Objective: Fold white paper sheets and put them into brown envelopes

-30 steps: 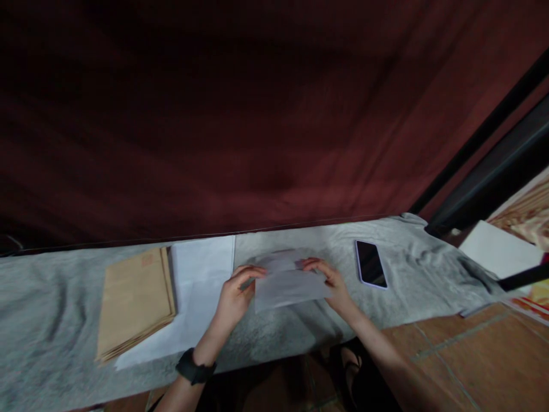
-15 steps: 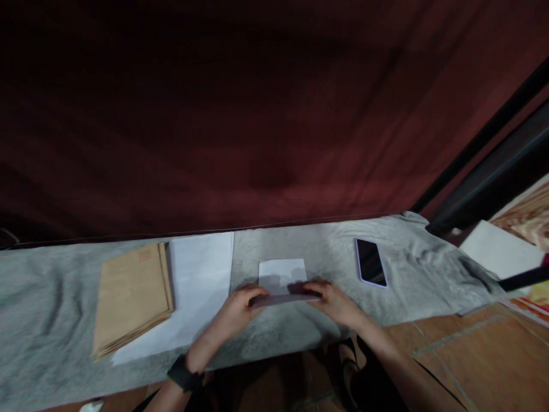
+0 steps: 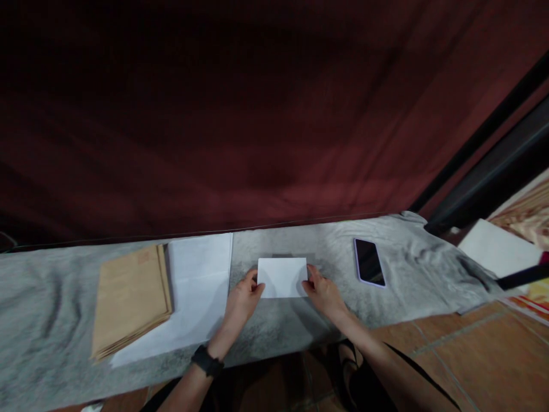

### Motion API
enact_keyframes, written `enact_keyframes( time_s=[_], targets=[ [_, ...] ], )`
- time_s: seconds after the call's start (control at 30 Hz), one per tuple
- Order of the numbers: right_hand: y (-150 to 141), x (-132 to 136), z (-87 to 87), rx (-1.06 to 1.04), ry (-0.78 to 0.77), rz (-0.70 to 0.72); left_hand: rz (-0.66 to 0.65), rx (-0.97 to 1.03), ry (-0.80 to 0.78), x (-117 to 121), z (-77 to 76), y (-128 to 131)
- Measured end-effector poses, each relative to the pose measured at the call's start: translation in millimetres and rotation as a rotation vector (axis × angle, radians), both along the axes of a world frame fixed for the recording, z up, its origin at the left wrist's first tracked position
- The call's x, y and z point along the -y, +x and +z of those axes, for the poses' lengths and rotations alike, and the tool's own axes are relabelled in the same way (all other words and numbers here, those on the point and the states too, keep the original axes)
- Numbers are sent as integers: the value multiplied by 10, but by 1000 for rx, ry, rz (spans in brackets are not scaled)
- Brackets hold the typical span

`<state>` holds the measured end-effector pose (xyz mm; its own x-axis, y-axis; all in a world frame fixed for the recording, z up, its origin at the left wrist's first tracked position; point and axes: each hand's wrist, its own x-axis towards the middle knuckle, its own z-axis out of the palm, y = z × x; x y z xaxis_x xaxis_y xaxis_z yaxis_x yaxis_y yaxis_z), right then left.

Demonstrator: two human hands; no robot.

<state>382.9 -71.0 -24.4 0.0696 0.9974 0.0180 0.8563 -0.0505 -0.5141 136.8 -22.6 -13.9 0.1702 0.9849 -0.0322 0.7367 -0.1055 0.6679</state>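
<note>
Soft, creased grey cloth [image 3: 43, 320] covers a long surface, with reddish-brown floor tiles [image 3: 484, 349] along its near side, from six o'clock round to four as counted from the white paper [image 3: 282, 277] between the hands. At seven o'clock a black wristband [image 3: 207, 361] circles the left wrist. Beyond it, the left hand [image 3: 244, 293] grips the paper's nine o'clock end in a narrow pinch, thumb on top and fingers behind the edge; the right hand [image 3: 325, 290] pinches the three o'clock end likewise. The paper is a smooth, crisp rectangle, its long axis running nine to three, square-on to the person. Whether it touches the cloth, I cannot tell.

White sheets [image 3: 201, 280] lie at nine o'clock, partly under a stack of matte brown envelopes [image 3: 131, 297], whose far corner carries a red printed mark [image 3: 148, 257] too small to read. At three o'clock lies a phone [image 3: 369, 262], its glossy black screen upward in a lilac case. Farther off, black bars [image 3: 493, 171] slant at two o'clock, and a dark red curtain [image 3: 266, 126] fills twelve.
</note>
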Motion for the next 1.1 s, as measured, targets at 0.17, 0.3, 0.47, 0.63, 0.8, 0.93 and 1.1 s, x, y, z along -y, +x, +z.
enact_keyframes(
  time_s=[0.17,0.3,0.47,0.63,0.8,0.93,1.1],
  targets=[
    [-102,15,16,157,22,-39,37,-193,56,40,33,72],
    [-130,23,101,221,-36,-41,10,-292,5,64,128,124],
    [-144,31,155,259,74,45,-12,-367,-31,98,216,152],
    [-257,66,42,246,238,249,-72,-378,260,108,87,148],
    [-346,129,-156,254,243,296,-262,-331,447,145,-178,229],
    [-314,131,-210,289,238,262,-299,-384,434,204,-308,248],
    [-168,115,-204,325,212,213,-241,-426,421,214,-323,152]
  ],
)
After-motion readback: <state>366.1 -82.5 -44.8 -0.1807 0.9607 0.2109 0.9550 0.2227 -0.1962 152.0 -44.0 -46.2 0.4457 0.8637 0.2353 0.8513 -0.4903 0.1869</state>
